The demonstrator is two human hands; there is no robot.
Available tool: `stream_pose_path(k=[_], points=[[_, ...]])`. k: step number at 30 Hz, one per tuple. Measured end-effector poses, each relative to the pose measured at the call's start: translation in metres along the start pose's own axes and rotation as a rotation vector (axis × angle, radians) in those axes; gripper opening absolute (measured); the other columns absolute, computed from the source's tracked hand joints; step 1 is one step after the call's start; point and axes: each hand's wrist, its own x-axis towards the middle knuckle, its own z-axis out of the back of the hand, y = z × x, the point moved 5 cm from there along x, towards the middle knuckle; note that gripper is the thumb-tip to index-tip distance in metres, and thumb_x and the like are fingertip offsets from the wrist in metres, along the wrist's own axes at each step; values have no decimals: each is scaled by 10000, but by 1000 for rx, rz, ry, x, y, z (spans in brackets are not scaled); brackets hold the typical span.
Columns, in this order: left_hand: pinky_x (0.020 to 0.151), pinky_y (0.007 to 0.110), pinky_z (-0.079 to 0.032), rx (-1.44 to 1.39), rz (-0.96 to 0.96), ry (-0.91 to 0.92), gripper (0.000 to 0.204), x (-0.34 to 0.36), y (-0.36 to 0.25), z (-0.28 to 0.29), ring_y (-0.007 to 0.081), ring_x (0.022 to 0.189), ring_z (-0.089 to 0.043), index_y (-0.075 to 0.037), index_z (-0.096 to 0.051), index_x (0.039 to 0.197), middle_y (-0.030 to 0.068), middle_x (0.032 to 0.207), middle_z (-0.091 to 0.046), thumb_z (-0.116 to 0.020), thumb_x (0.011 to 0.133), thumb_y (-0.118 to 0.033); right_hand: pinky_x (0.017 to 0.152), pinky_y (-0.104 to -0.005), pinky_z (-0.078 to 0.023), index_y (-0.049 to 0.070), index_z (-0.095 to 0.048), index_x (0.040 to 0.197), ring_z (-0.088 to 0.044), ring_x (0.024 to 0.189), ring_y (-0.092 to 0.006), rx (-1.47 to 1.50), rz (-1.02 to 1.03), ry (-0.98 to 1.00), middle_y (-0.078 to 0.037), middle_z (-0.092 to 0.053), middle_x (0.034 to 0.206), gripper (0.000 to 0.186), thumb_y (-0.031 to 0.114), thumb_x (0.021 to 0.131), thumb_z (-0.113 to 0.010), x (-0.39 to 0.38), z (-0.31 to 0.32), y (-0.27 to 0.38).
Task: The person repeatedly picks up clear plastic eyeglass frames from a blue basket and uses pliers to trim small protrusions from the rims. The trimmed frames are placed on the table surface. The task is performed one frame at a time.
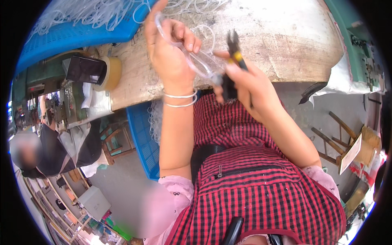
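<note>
My left hand (170,57) is raised over the near part of the worktable, its fingers curled round a clear, bendy-looking plastic loop piece (199,62). The piece runs along the palm and hangs in thin loops toward my other hand. My right hand (257,83) grips a pair of small cutting pliers (234,45) with black and yellow handles. Their jaws point up and away from me, apart from the plastic. Near the right fingers, the low end of the loops is blurred, so I cannot tell whether they touch it.
A blue basket (77,48) heaped with similar clear loops (87,16) sits at the far left of the wooden table (286,49). Left of my hands are a tape roll (112,73) and a dark phone-like slab (85,69). Another blue basket (143,139) stands below; wooden stools (341,141) lie right.
</note>
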Motion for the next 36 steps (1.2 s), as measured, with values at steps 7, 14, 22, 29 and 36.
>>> stream_pose_path(k=[7, 14, 22, 29, 36], points=[[609, 274, -405, 67, 69, -190, 580, -15, -16, 27, 120, 724, -486, 30, -472, 1335, 47, 884, -546, -471, 1063, -482, 730, -280, -510, 8, -601, 1291, -611, 821, -126, -368, 76, 4, -45, -617, 913, 395, 165, 933, -666, 28, -2, 22], [675, 285, -412, 10, 202, -258, 649, -78, -9, -24, 124, 745, -488, 66, -529, 1293, 44, 841, -541, -441, 1058, -533, 604, -307, -478, 50, -682, 1012, -588, 661, -187, -695, 343, -19, -88, -619, 781, 257, 129, 800, -803, -33, -25, -10], [702, 288, -420, 1, 532, 160, 667, -80, -32, -13, 125, 746, -490, 80, -528, 1296, 41, 817, -533, -429, 1060, -537, 683, -352, -482, 153, -730, 1131, -580, 792, -269, -1698, 922, 233, -69, -627, 971, 551, 141, 586, -811, -64, -26, 55], [726, 290, -428, 64, 632, 268, 683, -81, -26, -16, 126, 747, -492, 92, -528, 1298, 37, 796, -527, -418, 1061, -540, 602, -339, -463, 199, -732, 1133, -557, 765, -245, -1846, 1208, 380, -38, -608, 970, 553, 198, 582, -776, -56, -50, 75], [749, 292, -436, 92, 682, 338, 699, -76, -21, -22, 126, 747, -494, 103, -528, 1300, 34, 776, -521, -407, 1063, -543, 512, -227, -390, 194, -680, 813, -460, 625, -90, -1588, 1759, 155, 55, -579, 826, 165, 125, 676, -743, -38, -46, 64]])
